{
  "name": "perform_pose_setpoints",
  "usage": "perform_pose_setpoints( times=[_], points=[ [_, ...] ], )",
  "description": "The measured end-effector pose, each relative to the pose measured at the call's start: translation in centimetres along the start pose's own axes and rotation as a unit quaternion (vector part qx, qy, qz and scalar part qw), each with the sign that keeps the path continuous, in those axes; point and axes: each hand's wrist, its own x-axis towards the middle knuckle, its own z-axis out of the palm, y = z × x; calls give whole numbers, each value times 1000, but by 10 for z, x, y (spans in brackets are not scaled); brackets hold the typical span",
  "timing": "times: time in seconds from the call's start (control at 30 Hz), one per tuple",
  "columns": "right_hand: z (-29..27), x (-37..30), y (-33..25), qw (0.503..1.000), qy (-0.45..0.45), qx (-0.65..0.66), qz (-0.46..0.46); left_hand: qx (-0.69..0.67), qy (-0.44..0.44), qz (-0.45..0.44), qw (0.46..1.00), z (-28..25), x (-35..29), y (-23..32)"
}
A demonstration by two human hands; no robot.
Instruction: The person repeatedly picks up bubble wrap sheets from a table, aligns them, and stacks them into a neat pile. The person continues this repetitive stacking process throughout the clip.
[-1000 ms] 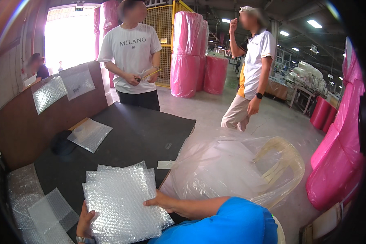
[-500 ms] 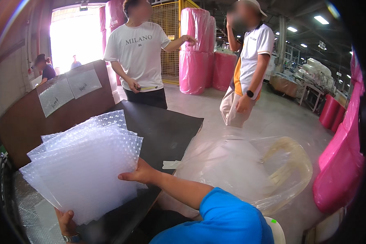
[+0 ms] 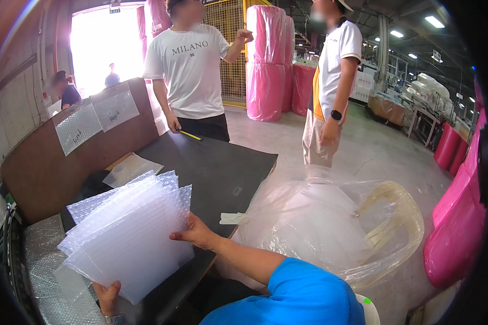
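Note:
A fanned stack of clear bubble wrap sheets (image 3: 133, 238) is held up and tilted over the dark tabletop (image 3: 217, 173). My right hand (image 3: 196, 233) grips its right edge, thumb on the near face and fingers behind. At the lower left corner, my left hand (image 3: 108, 298) pinches the sheets, its other fingers hidden behind them. Another bubble wrap piece (image 3: 133, 170) lies on the table beyond the stack. More bubble wrap (image 3: 54, 265) is spread at the left edge.
A brown board (image 3: 38, 157) with two bubble wrap samples stands behind the table. Right of the table sits a large clear plastic bag (image 3: 309, 227). Across the table a person (image 3: 190, 70) holds a yellow tape measure (image 3: 191, 135); another person (image 3: 336, 81) stands nearby. Pink rolls (image 3: 455, 233) stand right.
Both hands have shifted the stack slightly right and down, and its sheets look more fanned. The bubble wrap piece behind it has come into sight. The person opposite has raised a hand.

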Motion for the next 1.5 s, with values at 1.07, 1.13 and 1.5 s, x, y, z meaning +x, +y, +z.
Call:
perform_pose_setpoints(
  times=[1.07,1.13,1.5],
  points=[
    [-12,-8,21,993,-31,-47,100,52,36,-58,996,21,-13,-36],
    [-11,-5,14,993,-40,-68,93,22,47,-50,997,24,-14,-33],
    [-8,-3,17,992,17,0,125,-24,5,-39,999,25,-8,-39]
  ],
)
